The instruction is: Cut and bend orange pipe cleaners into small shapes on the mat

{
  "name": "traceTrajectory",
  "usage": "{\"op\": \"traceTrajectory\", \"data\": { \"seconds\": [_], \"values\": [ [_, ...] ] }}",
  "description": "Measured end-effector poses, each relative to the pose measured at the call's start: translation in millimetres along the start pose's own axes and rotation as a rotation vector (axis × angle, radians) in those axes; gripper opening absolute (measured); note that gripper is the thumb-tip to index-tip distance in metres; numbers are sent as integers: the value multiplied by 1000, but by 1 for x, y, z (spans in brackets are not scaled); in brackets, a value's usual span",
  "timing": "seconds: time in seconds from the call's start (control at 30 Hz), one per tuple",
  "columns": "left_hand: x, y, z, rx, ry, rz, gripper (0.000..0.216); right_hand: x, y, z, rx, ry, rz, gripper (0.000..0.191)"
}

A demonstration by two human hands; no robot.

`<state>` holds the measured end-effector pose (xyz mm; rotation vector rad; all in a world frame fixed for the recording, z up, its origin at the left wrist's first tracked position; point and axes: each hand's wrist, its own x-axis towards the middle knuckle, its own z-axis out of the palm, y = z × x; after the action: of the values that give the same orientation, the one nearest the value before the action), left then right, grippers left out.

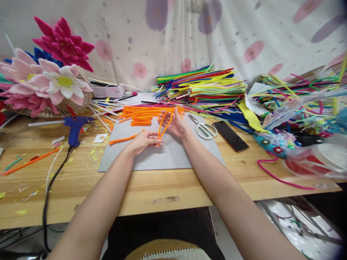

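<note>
An orange pipe cleaner (160, 130), bent into a teardrop loop, stands upright over the grey cutting mat (176, 159). My left hand (146, 141) pinches its two lower ends together between thumb and fingers. Around the loop's upper part is my right hand (176, 124), its thumb raised and its fingers apart behind the loop; whether they press on it is hard to see. Another orange pipe cleaner (123, 139) lies on the mat left of my left hand. Beyond the hands are a bundle of short orange pieces (141, 121) and longer orange pipe cleaners (151, 109).
Scissors (205, 130) and a black phone (230, 135) lie on the right. A blue glue gun (74, 130) with its cord sits left, among scraps. Pipe cleaner flowers (63, 81) fill the back left; coloured pipe cleaner bundles (206, 85) stand behind. A plastic-wrapped tub (320, 159) is far right.
</note>
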<state>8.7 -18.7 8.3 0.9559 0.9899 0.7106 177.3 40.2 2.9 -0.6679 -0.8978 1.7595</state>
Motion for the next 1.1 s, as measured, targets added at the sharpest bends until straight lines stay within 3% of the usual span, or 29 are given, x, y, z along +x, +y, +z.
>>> {"op": "traceTrajectory", "data": {
  "seconds": [0.27,0.77,1.1],
  "values": [
    [-2,2,2,30,-12,-31,37,0,0,-3,-54,74,-91,33],
    [-4,3,0,112,-168,-37,40,5,-1,-2,128,248,-13,21],
    [-11,9,-1,165,-297,-134,38,3,2,11,-76,241,-93,27]
  ]
}}
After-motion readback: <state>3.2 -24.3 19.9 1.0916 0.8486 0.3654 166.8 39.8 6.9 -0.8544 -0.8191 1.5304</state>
